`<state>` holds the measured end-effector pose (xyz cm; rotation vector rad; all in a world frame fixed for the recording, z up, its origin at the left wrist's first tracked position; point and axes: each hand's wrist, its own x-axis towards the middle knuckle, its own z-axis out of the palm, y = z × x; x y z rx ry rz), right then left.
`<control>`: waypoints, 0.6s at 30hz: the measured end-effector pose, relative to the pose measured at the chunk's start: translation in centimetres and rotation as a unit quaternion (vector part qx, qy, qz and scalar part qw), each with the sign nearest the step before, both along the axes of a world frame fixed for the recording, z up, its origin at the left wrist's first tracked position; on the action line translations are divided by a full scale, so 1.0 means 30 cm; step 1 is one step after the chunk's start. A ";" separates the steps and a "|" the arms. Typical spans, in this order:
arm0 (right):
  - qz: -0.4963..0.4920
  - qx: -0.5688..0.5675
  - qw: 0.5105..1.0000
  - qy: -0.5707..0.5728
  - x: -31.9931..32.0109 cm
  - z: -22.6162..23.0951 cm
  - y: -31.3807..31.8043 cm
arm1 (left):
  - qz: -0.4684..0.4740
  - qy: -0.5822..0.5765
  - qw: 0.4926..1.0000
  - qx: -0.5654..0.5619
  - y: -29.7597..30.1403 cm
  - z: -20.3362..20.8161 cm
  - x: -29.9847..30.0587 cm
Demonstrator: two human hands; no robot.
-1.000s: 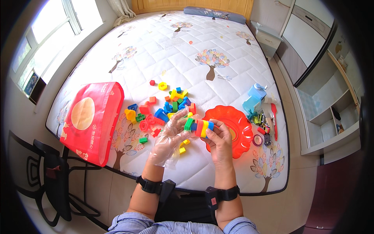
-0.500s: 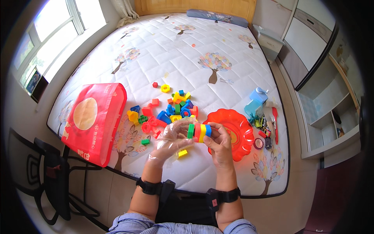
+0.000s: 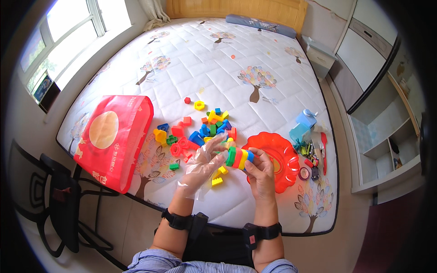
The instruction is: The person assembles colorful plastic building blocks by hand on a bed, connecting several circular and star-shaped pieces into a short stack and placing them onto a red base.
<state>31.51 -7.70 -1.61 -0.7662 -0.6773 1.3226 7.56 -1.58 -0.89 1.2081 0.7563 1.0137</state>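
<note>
A toy bolt stack (image 3: 240, 158) is held level between my hands, with green, red, yellow and blue sections from left to right. My right hand (image 3: 263, 175) is bare and closed around its blue end. My left hand (image 3: 202, 161) wears a clear plastic glove. Its thumb and curved fingers meet the green end, though the glove blurs the exact contact. Left of and beyond the stack lies a pile of toy nuts, bolts and blocks (image 3: 212, 129). Just behind my right hand sits a red scalloped plastic tray (image 3: 287, 152).
A red bag (image 3: 114, 141) lies at the mattress's left edge, above a black chair (image 3: 61, 200). On the right are a light blue bottle (image 3: 306, 118), a red-handled tool (image 3: 324, 152), a tape roll (image 3: 304, 173) and small clutter. Yellow blocks (image 3: 217, 181) lie near my left wrist.
The stack has shifted slightly right and tilted, its blue end lower. My left hand has turned, with its fingers reaching farther up. The whole view has moved a little.
</note>
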 end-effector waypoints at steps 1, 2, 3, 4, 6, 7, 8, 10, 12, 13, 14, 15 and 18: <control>0.002 -0.002 1.000 -0.012 -0.010 0.007 -0.002 | -0.004 0.015 1.000 0.016 -0.004 -0.006 -0.005; 0.002 -0.003 1.000 -0.019 -0.011 0.008 -0.003 | -0.010 0.028 0.999 0.032 -0.007 0.001 -0.003; 0.001 -0.004 1.000 -0.025 -0.012 0.010 -0.004 | -0.016 0.041 0.998 0.049 -0.011 0.011 0.002; 0.003 -0.011 1.000 -0.018 -0.012 0.009 -0.005 | -0.025 0.057 0.996 0.063 -0.006 -0.002 0.000; 0.001 -0.018 1.000 -0.011 -0.007 0.008 -0.005 | -0.038 0.071 0.994 0.078 -0.006 0.000 -0.003; 0.003 -0.024 1.000 -0.008 -0.004 0.008 -0.005 | -0.037 0.062 0.992 0.100 -0.012 0.001 -0.008; 0.002 -0.027 1.000 -0.005 0.002 0.004 -0.004 | -0.038 0.059 0.991 0.111 -0.018 0.018 -0.002; -0.001 -0.023 1.000 -0.005 0.017 -0.004 -0.006 | -0.031 0.066 0.990 0.124 -0.028 0.051 0.021; 0.003 -0.015 1.000 -0.004 0.002 0.000 0.001 | -0.019 0.081 0.988 0.128 -0.029 0.046 0.011; 0.007 -0.018 1.000 -0.001 -0.002 0.002 0.001 | -0.021 0.064 0.988 0.136 -0.027 0.016 0.002; 0.007 -0.019 1.000 -0.001 -0.002 0.002 0.001 | -0.024 0.055 0.988 0.140 -0.025 0.013 -0.002; 0.007 -0.021 1.000 0.001 -0.004 0.002 0.000 | -0.027 0.046 0.988 0.145 -0.023 0.010 -0.006; 0.010 -0.013 1.000 -0.010 -0.013 0.001 0.003 | -0.023 -0.031 0.997 0.070 -0.017 0.017 -0.009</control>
